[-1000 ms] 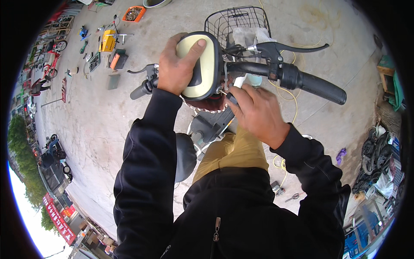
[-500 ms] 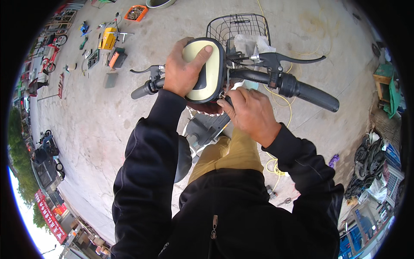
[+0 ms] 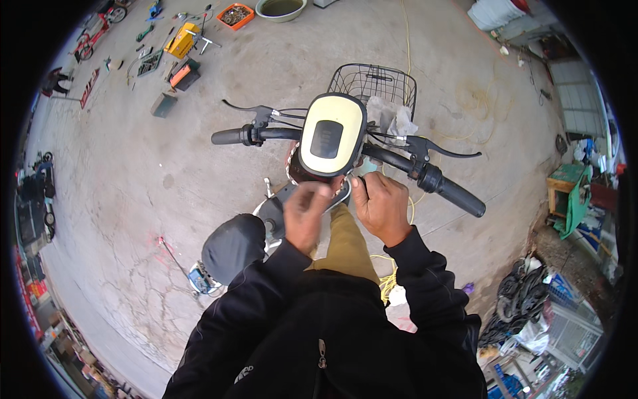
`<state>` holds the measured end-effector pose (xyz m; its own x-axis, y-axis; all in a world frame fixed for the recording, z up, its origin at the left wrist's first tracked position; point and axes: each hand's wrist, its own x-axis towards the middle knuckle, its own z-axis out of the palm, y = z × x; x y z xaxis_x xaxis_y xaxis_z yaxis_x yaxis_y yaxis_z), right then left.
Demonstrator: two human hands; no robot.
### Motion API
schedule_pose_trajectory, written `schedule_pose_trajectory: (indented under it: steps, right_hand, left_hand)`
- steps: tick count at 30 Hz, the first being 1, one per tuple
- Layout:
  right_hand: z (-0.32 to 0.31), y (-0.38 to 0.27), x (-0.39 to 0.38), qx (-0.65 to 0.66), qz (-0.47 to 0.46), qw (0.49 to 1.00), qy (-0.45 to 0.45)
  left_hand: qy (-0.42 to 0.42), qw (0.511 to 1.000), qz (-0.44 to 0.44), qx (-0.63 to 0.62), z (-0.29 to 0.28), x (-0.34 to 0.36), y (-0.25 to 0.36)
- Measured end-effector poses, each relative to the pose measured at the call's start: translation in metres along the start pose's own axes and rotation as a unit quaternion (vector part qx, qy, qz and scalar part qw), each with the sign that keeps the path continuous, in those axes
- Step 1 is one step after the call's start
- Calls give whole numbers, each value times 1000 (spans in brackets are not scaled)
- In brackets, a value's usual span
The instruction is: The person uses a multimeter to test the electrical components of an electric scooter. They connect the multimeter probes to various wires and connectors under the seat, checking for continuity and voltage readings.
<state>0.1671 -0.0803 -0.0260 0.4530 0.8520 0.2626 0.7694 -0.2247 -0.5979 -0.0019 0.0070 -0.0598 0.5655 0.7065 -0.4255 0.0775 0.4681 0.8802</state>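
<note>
A cream-and-black dash housing (image 3: 349, 117) with a dark display window sits at the middle of the bike's handlebar (image 3: 392, 158). Below its lower edge, my left hand (image 3: 304, 216) hovers with its fingers curled inward, their tips smeared by motion. My right hand (image 3: 383, 207) is closed beside the housing's lower right corner, thumb against fingers. A small dark piece shows at its fingertips, too little to name. Between the two hands lies the front of the bike, with a pale braided edging under the housing. The padded dark seat (image 3: 234, 247) is to the left of my legs.
A black wire basket (image 3: 382, 88) holding crumpled plastic is on the bike's front. Tool cases (image 3: 183, 41), an orange tray of small parts (image 3: 235, 16) and a basin (image 3: 281, 9) stand far left. A yellow hose (image 3: 389, 279) trails across the concrete. Black tubing (image 3: 515, 299) is heaped at right.
My left hand has let go of the dash housing and dropped below it. The handlebar has turned in view, and my right hand stays closed near the housing's lower right corner.
</note>
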Motion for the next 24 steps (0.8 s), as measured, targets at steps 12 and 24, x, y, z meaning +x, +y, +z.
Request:
schedule_pose_trajectory:
  steps: [12,24]
  right_hand:
    - [5,-3,-4,129,68,989,-12]
    - [14,-4,-11,207,186,959,-47]
  left_hand:
    - [-141,978,-17,-150,71,9,5]
    - [-51,996,-61,-49,79,6,15]
